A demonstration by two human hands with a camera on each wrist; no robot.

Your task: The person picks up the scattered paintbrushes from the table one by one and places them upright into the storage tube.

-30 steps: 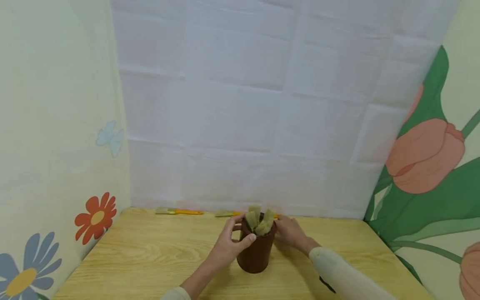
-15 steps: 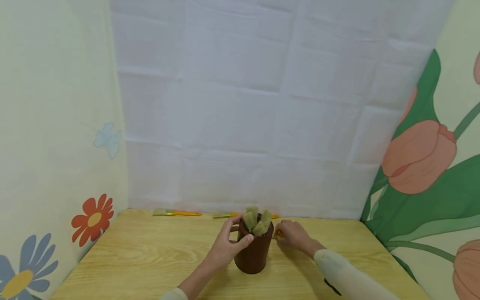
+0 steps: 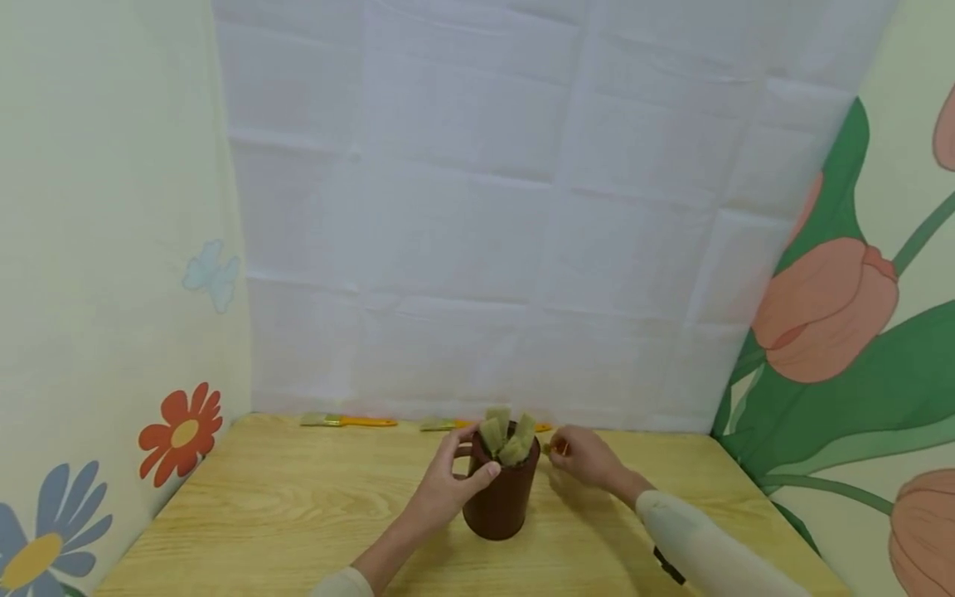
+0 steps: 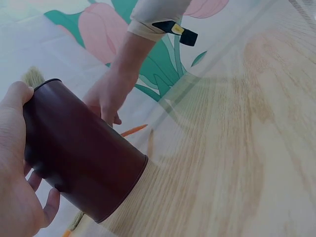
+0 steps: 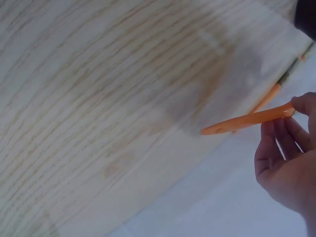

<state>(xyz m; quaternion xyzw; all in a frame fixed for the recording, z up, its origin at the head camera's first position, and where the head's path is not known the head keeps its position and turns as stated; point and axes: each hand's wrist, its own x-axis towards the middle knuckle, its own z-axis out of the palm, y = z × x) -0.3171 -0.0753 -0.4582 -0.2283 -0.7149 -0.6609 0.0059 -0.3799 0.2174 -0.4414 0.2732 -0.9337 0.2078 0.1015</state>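
Note:
A dark brown cylindrical pot (image 3: 498, 502) stands toward the front of the wooden table, with several pale bristle heads (image 3: 513, 448) poking up from it. My left hand (image 3: 449, 481) grips its upper side, thumb near the rim, and in the left wrist view the pot (image 4: 84, 153) looks tilted by the camera angle. Just right of the pot, my right hand (image 3: 593, 460) pinches a paintbrush (image 5: 247, 120) close to its ferrule. The orange handle points away from the fingers, slanting above the tabletop in the right wrist view; its bristles are mostly hidden there.
Two more orange-handled paintbrushes lie along the table's back edge: one at the left (image 3: 351, 421), another (image 3: 446, 424) partly behind the pot. A white sheet (image 3: 462, 232) hangs behind the table (image 3: 313, 497). Flower-printed walls (image 3: 843, 307) flank it.
My right hand has drawn slightly right, away from the pot, and the orange of the brush it holds has come into sight. The left hand keeps its grip; the view has shifted a little.

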